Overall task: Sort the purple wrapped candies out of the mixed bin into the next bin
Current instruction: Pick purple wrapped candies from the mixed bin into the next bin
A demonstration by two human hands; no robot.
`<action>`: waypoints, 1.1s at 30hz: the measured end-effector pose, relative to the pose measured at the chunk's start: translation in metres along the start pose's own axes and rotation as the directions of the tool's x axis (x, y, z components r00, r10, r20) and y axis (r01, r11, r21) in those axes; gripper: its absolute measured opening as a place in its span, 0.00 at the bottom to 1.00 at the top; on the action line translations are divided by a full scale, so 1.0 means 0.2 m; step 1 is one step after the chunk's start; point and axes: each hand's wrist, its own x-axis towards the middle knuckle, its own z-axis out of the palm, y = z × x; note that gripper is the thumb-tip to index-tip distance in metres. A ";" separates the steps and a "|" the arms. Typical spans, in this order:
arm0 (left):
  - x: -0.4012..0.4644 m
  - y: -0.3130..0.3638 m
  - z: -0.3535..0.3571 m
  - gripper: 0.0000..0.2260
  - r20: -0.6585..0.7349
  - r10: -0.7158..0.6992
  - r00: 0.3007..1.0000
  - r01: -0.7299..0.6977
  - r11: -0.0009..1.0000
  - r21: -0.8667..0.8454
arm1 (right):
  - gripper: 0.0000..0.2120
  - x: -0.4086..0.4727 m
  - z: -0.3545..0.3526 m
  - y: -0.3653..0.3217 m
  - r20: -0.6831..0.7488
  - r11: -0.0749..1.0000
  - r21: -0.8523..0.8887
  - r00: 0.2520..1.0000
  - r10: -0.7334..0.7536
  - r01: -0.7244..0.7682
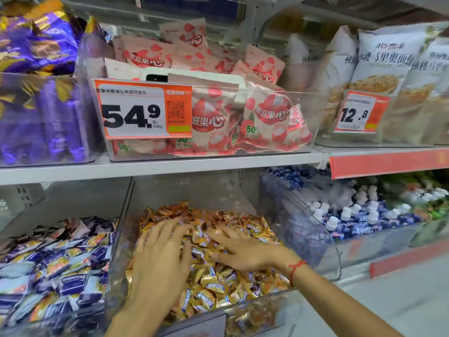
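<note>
A clear plastic bin point(255, 306) on the lower shelf holds a heap of gold and orange wrapped candies point(218, 278), with a few purple-marked wrappers mixed in. Both my hands lie flat on this heap with fingers spread. My left hand point(160, 254) rests on the left half of the pile. Over on the right half, my right hand point(245, 251) touches the candies, a red string around its wrist. Neither hand holds a candy that I can see. To the left, the neighbouring bin point(114, 242) is full of purple and white wrapped candies point(56, 263).
On the right, a clear bin point(323, 239) holds blue wrapped sweets and small white bottles. The upper shelf point(170, 166) carries purple bags, pink strawberry packets behind a 54.9 price tag point(143, 109), and bread bags with a 12.8 tag.
</note>
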 end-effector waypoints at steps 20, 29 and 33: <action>-0.04 -0.02 0.06 0.16 0.133 -0.015 0.991 0.004 0.996 0.084 | 0.20 -0.05 -0.25 -0.31 -0.268 0.987 0.055 0.955 -0.129 0.149; -0.04 0.02 0.01 0.17 0.108 -0.028 0.994 0.025 0.999 0.030 | 0.28 -0.03 -0.29 -0.11 -0.038 0.905 -0.411 0.994 0.102 -0.109; -0.03 0.02 0.02 0.17 0.105 -0.049 0.993 0.045 0.998 0.044 | 0.26 -0.15 -0.35 -0.12 -0.162 0.859 -0.462 0.973 0.165 -0.223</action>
